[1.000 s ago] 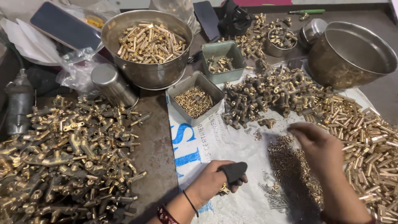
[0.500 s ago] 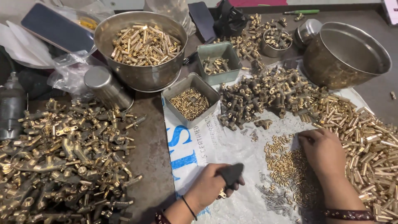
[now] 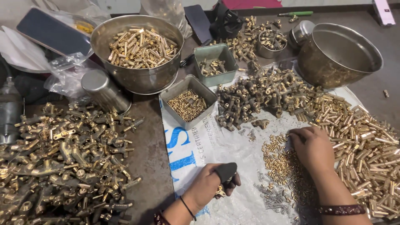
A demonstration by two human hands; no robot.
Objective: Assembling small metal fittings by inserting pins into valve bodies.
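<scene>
Left hand (image 3: 206, 189) is closed in a fist around a black tool handle (image 3: 226, 171), with a small brass fitting (image 3: 220, 191) caught under the fingers; it rests on the white printed sack (image 3: 216, 141). Right hand (image 3: 313, 146) lies palm down on the same sack, fingers bent and pressing on a scatter of small brass pins (image 3: 279, 160); whether it pinches a pin cannot be told. Thin wire springs (image 3: 273, 200) lie on the sack just nearer the person than the pins. A heap of brass sleeves (image 3: 366, 146) covers the sack's right side, touching the right hand's outer edge. Dark brass tee fittings (image 3: 254, 96) pile at the sack's far edge. Two grey square trays (image 3: 188, 102) hold small brass parts at its far left corner. Left of the sack, well apart, lies a heap of large brass valve bodies (image 3: 62, 158).
</scene>
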